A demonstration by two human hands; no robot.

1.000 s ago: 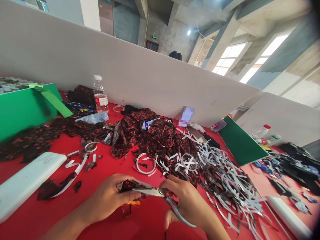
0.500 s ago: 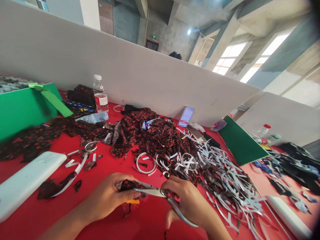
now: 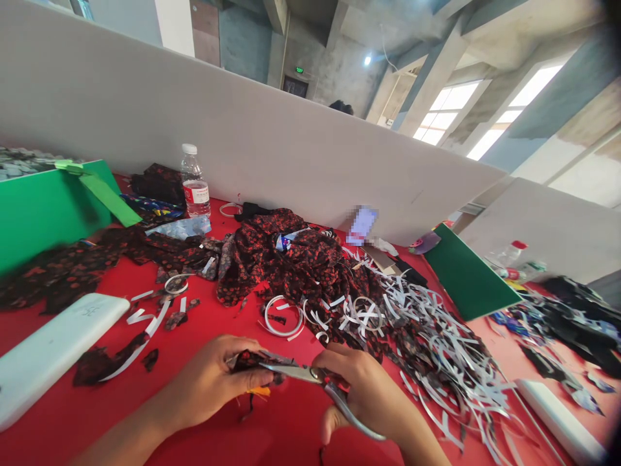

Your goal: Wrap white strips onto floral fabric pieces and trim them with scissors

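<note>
Holding, your two hands: left hand (image 3: 228, 372), one, pinching a dark floral piece (image 3: 248, 360) between thumb and fingers; right hand (image 3: 361, 385), one, its fingers curled round the handles of the scissors (image 3: 297, 371).

Dark floral piece, one: lies within the left grip, thumb in front, fingers behind, its edge jutting past the fingertips towards your right hand. An orange scrap (image 3: 261, 391), one, shows just below your left thumb.

Scissors, one pair: blades pointing to your left hand, the tip beside your left thumb and against the piece; whether the blades bite into it you cannot tell from here.

On the red table (image 3: 204, 446), one:
Floral cloth heap (image 3: 272, 255), one, beyond your hands.
White strips (image 3: 446, 343), too many to count, piled to the right.
White rings (image 3: 268, 320), at least four.
Light-blue cloth (image 3: 180, 228), one, left of the heap.
White-capped bottle (image 3: 196, 191), one, upright.
White slabs (image 3: 63, 359), two, one at each side.
Green boards (image 3: 473, 275), two, one at each side; the left bears one light-green band (image 3: 109, 199).
Red-capped bottle (image 3: 513, 255), one, beyond the right board.
</note>
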